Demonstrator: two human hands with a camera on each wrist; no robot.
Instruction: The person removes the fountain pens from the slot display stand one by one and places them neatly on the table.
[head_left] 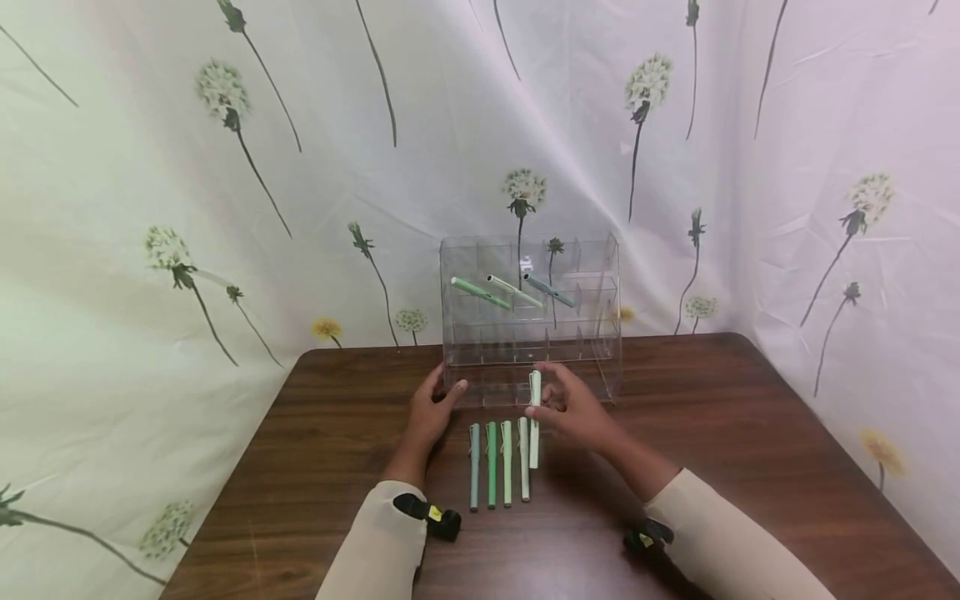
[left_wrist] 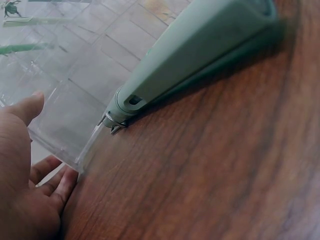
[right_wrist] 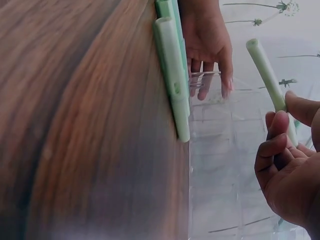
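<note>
My right hand pinches a pale green capped pen between thumb and fingers. In the right wrist view this pen is tilted, raised over the tabletop in front of the rack. A clear acrylic rack with tiers of compartments stands before me. Beside its lower left front corner is my left hand, thumb raised and fingers extended along the side; in the left wrist view the fingertips are right at the bottom corner. Several capped pens lie in a row nearby: blue-grey, green, light green and pale green.
Three pens lie slanted in the rack's upper part: a green one, a pale one and a blue-grey one. The rack stands toward the back of the brown wooden table. Behind it hangs a flower-printed curtain.
</note>
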